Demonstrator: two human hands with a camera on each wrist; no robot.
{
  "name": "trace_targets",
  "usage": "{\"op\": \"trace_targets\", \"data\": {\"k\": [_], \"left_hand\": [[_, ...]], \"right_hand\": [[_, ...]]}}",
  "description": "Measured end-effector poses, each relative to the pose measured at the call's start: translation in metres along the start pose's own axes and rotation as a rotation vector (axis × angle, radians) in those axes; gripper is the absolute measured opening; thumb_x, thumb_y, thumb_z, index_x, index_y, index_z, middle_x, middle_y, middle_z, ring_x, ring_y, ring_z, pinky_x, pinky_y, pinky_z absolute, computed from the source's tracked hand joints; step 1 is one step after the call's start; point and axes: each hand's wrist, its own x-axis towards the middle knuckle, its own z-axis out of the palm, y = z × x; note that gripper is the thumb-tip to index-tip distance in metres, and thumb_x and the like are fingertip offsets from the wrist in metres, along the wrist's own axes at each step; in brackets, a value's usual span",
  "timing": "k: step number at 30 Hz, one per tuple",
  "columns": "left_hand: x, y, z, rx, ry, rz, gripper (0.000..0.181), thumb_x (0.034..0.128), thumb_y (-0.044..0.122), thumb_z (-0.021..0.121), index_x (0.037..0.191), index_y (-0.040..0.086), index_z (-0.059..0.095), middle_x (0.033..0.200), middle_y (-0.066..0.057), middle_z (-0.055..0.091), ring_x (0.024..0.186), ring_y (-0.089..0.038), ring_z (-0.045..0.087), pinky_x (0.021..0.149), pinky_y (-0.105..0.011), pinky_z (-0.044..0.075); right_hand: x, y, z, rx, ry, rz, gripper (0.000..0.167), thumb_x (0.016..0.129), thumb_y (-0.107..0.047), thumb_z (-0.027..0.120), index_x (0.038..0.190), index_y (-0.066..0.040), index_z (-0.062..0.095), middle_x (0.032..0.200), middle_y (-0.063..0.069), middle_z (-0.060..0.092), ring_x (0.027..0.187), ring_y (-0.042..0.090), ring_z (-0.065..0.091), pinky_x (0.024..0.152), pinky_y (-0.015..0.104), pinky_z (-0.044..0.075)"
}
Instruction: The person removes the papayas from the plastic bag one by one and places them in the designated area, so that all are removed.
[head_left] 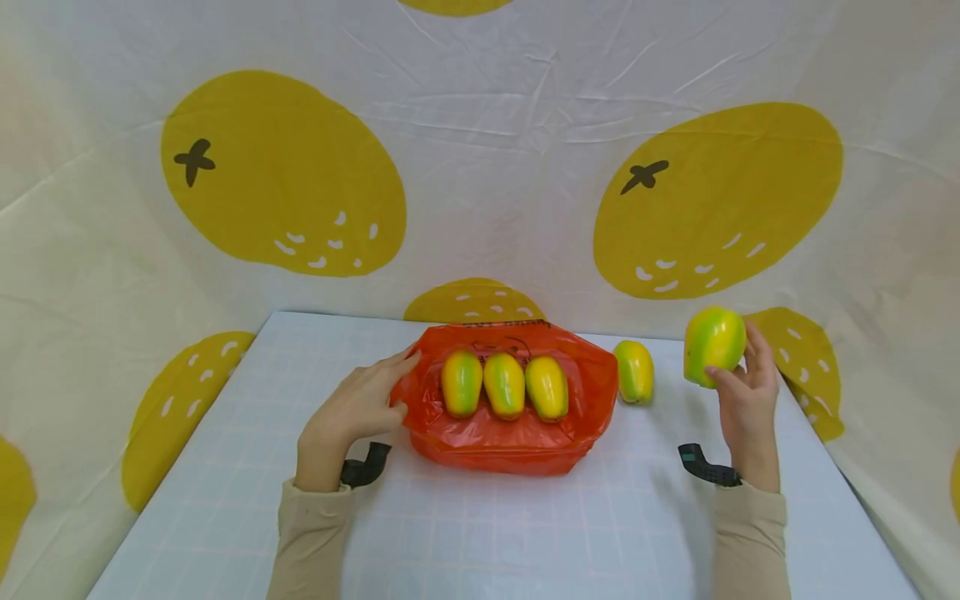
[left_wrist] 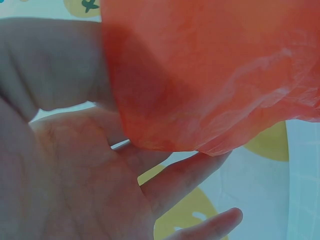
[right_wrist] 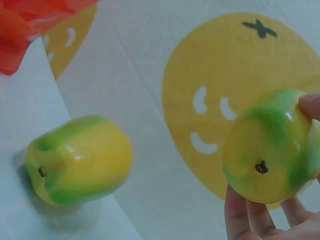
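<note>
A red plastic bag (head_left: 495, 458) lies spread on the table, with three yellow-green papayas (head_left: 504, 386) in a row within its outline. At the bag's left edge is my left hand (head_left: 352, 404), touching the plastic with its fingers fairly straight and the thumb apart. In the left wrist view, the red plastic (left_wrist: 210, 75) hides the thumb tip and some fingertips. My right hand (head_left: 750, 400) grips another papaya (head_left: 712, 342), raised above the table's right side; the right wrist view shows its stem end. Between bag and right hand, one more papaya (head_left: 634, 372) rests on the table.
The table (head_left: 510, 542) has a pale cover with a faint grid. Behind it and at both sides hangs a white cloth (head_left: 495, 183) printed with large yellow fruits. Black straps with small devices (head_left: 708, 468) sit at the wrists.
</note>
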Motion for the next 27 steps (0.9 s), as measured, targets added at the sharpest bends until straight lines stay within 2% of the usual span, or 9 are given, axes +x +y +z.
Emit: {"op": "trace_targets", "data": {"k": [2,4,7,12,15,17,20,27], "left_hand": [[0.0,0.0,0.0,-0.003,0.0,-0.002,0.072,0.0811,0.011,0.058,0.151,0.007,0.041,0.157,-0.01,0.038,0.112,-0.031,0.054,0.095,-0.055,0.047],[0.0,0.001,-0.001,-0.008,-0.001,-0.003,0.072,0.0811,0.011,0.058,0.151,0.007,0.041,0.156,-0.01,0.038,0.114,-0.031,0.055,0.095,-0.055,0.047],[-0.001,0.001,-0.001,-0.016,-0.002,-0.005,0.072,0.081,0.011,0.059,0.151,0.007,0.042,0.156,-0.011,0.038,0.108,-0.031,0.056,0.088,-0.05,0.051],[-0.001,0.0,-0.001,-0.017,-0.005,-0.006,0.073,0.0803,0.01,0.058,0.151,0.007,0.042,0.156,-0.011,0.038,0.082,-0.024,0.053,0.065,-0.034,0.047],[-0.001,0.0,0.0,-0.013,-0.003,-0.001,0.072,0.0801,0.01,0.058,0.151,0.007,0.042,0.156,-0.011,0.039,0.082,-0.023,0.052,0.064,-0.034,0.044],[-0.001,0.0,0.0,-0.014,-0.002,-0.001,0.072,0.0803,0.01,0.058,0.151,0.007,0.042,0.156,-0.011,0.039,0.087,-0.025,0.054,0.069,-0.038,0.048],[-0.001,0.0,0.001,-0.011,-0.001,-0.003,0.072,0.0807,0.011,0.058,0.151,0.008,0.042,0.156,-0.011,0.039,0.101,-0.027,0.053,0.085,-0.046,0.05],[-0.001,-0.001,0.002,-0.011,0.002,-0.005,0.072,0.081,0.011,0.058,0.151,0.007,0.042,0.156,-0.011,0.038,0.117,-0.031,0.053,0.1,-0.056,0.044]], "right_hand": [[0.001,0.004,-0.003,-0.02,0.029,0.014,0.072,0.087,0.02,0.056,0.15,-0.013,0.042,0.152,0.008,0.033,0.122,0.026,0.047,0.092,0.025,0.051],[0.0,0.008,-0.006,-0.042,0.056,0.036,0.072,0.088,0.018,0.056,0.151,-0.015,0.041,0.151,0.006,0.033,0.121,0.024,0.046,0.091,0.022,0.051],[0.0,0.014,-0.009,-0.069,0.095,0.074,0.073,0.089,0.015,0.058,0.151,-0.018,0.04,0.149,0.004,0.033,0.119,0.021,0.047,0.09,0.019,0.051],[0.001,0.025,-0.015,-0.08,0.136,0.139,0.075,0.09,0.014,0.059,0.153,-0.02,0.038,0.149,0.002,0.032,0.116,0.018,0.047,0.088,0.017,0.051],[0.001,0.032,-0.02,-0.115,0.154,0.172,0.076,0.09,0.011,0.06,0.154,-0.022,0.035,0.154,0.002,0.028,0.117,0.017,0.046,0.087,0.015,0.05],[0.001,0.036,-0.023,-0.147,0.166,0.195,0.077,0.091,0.009,0.062,0.155,-0.023,0.033,0.157,0.002,0.025,0.117,0.016,0.046,0.087,0.014,0.049],[0.001,0.041,-0.026,-0.19,0.189,0.226,0.078,0.091,0.005,0.063,0.155,-0.026,0.031,0.16,0.003,0.022,0.116,0.016,0.046,0.086,0.012,0.048],[0.007,0.048,-0.027,-0.273,0.241,0.273,0.078,0.091,0.003,0.065,0.155,-0.028,0.033,0.161,0.0,0.023,0.113,0.014,0.045,0.083,0.009,0.048]]}}
